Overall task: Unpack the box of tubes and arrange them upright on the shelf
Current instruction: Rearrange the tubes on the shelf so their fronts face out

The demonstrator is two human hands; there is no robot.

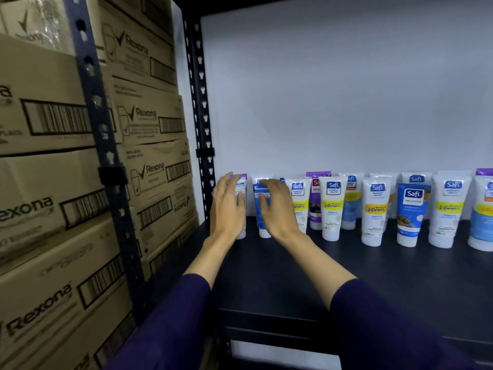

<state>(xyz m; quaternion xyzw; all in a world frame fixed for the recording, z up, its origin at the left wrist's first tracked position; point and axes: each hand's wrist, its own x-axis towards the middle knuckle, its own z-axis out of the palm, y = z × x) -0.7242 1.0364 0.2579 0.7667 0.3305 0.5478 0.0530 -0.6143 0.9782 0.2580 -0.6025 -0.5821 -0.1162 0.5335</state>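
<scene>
Several Safi tubes stand upright, caps down, in a row along the back of the dark shelf (293, 276). My left hand (228, 209) is wrapped around the leftmost white tube with a purple top (241, 188). My right hand (277, 206) rests with fingers spread against a blue-and-white tube (261, 194) next to it; whether it grips the tube I cannot tell. Further right stand white tubes with yellow labels (331, 209) and a blue tube (412, 212). The box of tubes is not in view.
Stacked brown Rexona cartons (53, 182) fill the neighbouring rack on the left, behind a dark perforated upright (106, 156). Another black upright (200, 102) borders the shelf's left end. A white wall backs the shelf. The front half of the shelf holds no tubes.
</scene>
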